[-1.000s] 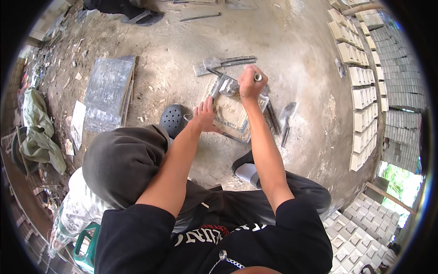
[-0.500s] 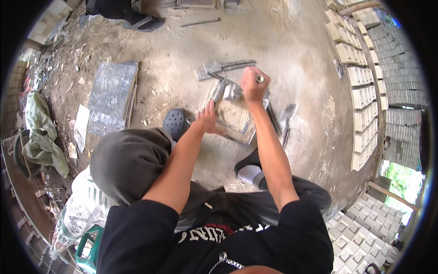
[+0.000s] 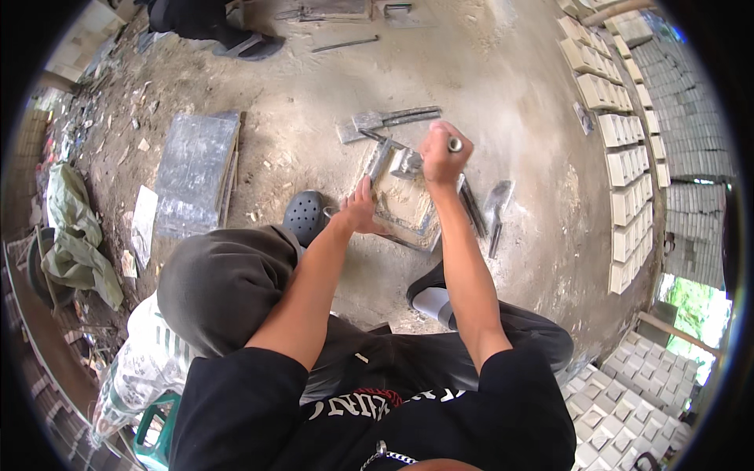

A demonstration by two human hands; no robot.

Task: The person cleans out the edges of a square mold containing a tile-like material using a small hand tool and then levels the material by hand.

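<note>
A square mould frame lies on the floor before me, with pale sandy powder inside it. My right hand is closed in a fist around the handle of a hammer-like tool; the handle's round end shows above the fist. The tool's grey block-shaped head is over the far part of the powder; whether it touches is unclear. My left hand lies at the frame's left side, fingers stretched along the edge and holding nothing. Beyond the frame lies a flat trowel-like tool, beside thin bars.
A dusty trowel lies right of the mould. Stacked dark boards are at left, near a clog-shod foot. Rows of pale blocks line the right side. Another person's dark-clothed leg is at the far left.
My right hand and the tool have shifted slightly to the right and toward me, and the handle's end shows more plainly. My left hand stays at the frame. The view has moved a little.
</note>
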